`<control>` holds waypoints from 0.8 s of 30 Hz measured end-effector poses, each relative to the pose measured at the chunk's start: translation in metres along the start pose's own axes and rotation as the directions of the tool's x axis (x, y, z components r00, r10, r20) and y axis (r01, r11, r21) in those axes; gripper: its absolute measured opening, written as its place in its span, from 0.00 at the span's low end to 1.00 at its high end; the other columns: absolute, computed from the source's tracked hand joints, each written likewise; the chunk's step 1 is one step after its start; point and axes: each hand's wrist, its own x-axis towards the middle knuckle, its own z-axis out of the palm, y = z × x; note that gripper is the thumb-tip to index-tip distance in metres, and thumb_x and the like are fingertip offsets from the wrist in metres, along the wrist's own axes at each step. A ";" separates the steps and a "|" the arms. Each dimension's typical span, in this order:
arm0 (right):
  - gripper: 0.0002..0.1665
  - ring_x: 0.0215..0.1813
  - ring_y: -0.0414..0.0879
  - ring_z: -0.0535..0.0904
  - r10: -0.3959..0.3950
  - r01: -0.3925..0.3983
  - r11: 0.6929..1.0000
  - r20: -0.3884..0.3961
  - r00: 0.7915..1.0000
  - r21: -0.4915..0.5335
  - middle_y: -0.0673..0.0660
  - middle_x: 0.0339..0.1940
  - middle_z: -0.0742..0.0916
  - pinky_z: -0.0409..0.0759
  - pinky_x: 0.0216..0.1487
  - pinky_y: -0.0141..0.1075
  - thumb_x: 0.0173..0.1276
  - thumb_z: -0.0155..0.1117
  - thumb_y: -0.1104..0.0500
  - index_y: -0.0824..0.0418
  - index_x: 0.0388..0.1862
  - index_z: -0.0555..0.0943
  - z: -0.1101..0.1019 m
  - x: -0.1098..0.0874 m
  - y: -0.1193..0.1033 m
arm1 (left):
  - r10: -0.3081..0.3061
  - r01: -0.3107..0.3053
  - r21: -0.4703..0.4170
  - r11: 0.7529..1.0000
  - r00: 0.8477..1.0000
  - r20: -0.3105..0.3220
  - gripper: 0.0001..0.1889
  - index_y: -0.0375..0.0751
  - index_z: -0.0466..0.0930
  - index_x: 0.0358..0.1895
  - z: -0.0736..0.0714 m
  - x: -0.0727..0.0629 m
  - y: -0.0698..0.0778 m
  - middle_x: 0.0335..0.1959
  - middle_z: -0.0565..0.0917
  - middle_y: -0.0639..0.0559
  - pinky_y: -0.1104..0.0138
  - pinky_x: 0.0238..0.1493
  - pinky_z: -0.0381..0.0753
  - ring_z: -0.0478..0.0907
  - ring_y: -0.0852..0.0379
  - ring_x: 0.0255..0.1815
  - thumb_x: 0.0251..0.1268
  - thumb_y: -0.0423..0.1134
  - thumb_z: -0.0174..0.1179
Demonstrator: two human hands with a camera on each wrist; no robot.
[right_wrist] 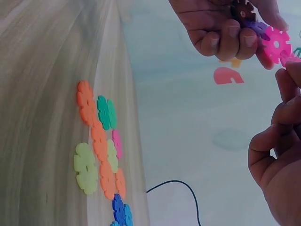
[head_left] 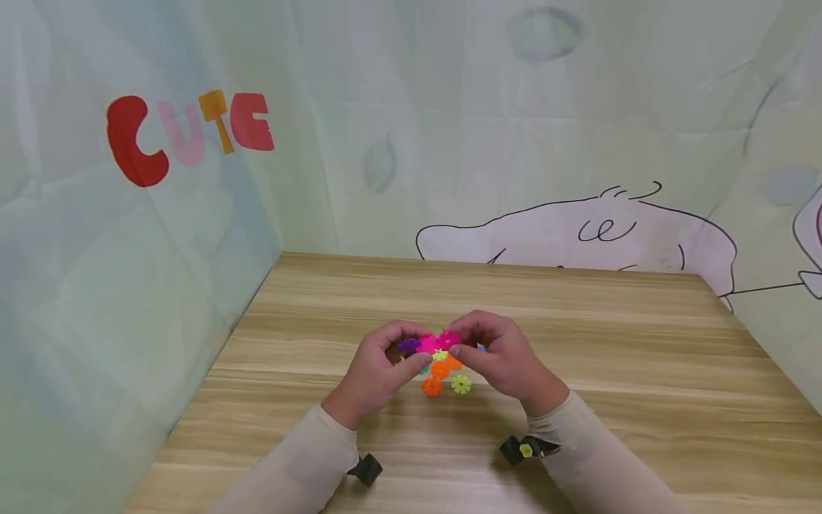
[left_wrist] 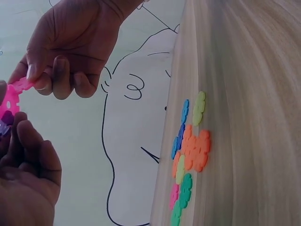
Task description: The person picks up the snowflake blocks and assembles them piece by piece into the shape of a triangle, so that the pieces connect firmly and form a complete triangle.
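Cloth sleeves [head_left: 289, 464]; hands [head_left: 375, 371] pinch notched pink discs [right_wrist: 277, 52].

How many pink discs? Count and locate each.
3: one disc in the left hand, one disc in the right hand, one disc on the table; others may be hidden.

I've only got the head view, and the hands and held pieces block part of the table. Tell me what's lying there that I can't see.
Observer: A pink piece. The right wrist view shows it flat on the table, next to green pieces.
Operator: Now report the blue by the right hand; I get only a speck.
Observer: It's more than one piece: the left wrist view shows a darker blue piece beside lighter blue pieces.
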 end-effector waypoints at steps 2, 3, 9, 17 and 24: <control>0.11 0.35 0.45 0.80 0.004 -0.004 1.000 -0.008 1.000 0.002 0.60 0.39 0.88 0.82 0.36 0.34 0.69 0.66 0.74 0.66 0.48 0.87 0.001 0.000 0.000 | -0.006 0.006 0.011 1.000 1.000 0.004 0.14 0.37 0.81 0.57 0.000 0.000 0.000 0.52 0.84 0.42 0.68 0.51 0.86 0.81 0.48 0.48 0.71 0.32 0.67; 0.11 0.35 0.45 0.79 0.007 -0.007 1.000 -0.012 1.000 0.001 0.60 0.39 0.89 0.82 0.36 0.33 0.69 0.66 0.74 0.66 0.47 0.87 0.001 0.000 0.000 | -0.006 0.006 0.014 1.000 1.000 0.006 0.14 0.37 0.81 0.56 0.000 0.000 -0.001 0.52 0.83 0.43 0.68 0.51 0.86 0.81 0.48 0.48 0.71 0.32 0.67; 0.12 0.34 0.44 0.80 0.005 -0.005 1.000 -0.029 1.000 -0.008 0.59 0.38 0.90 0.81 0.35 0.32 0.68 0.67 0.75 0.65 0.47 0.88 0.003 -0.001 0.000 | 0.002 -0.002 0.029 1.000 1.000 0.016 0.13 0.36 0.80 0.56 0.002 0.001 -0.004 0.50 0.83 0.43 0.67 0.51 0.85 0.81 0.49 0.47 0.71 0.32 0.67; 0.13 0.33 0.44 0.80 0.023 -0.023 0.999 -0.001 1.000 -0.044 0.58 0.39 0.90 0.82 0.35 0.32 0.69 0.69 0.73 0.64 0.50 0.88 0.002 -0.001 -0.001 | -0.018 0.017 0.051 0.999 1.000 0.008 0.13 0.38 0.80 0.54 0.001 0.001 -0.003 0.50 0.82 0.44 0.68 0.51 0.85 0.80 0.47 0.48 0.71 0.33 0.67; 0.27 0.32 0.47 0.78 0.130 -0.122 0.990 0.119 0.984 -0.076 0.62 0.41 0.86 0.80 0.32 0.32 0.69 0.72 0.67 0.60 0.67 0.79 -0.012 0.004 0.006 | -0.011 0.013 0.066 0.998 0.999 -0.032 0.14 0.39 0.80 0.56 -0.001 0.002 -0.007 0.50 0.83 0.44 0.68 0.52 0.86 0.81 0.48 0.48 0.70 0.32 0.68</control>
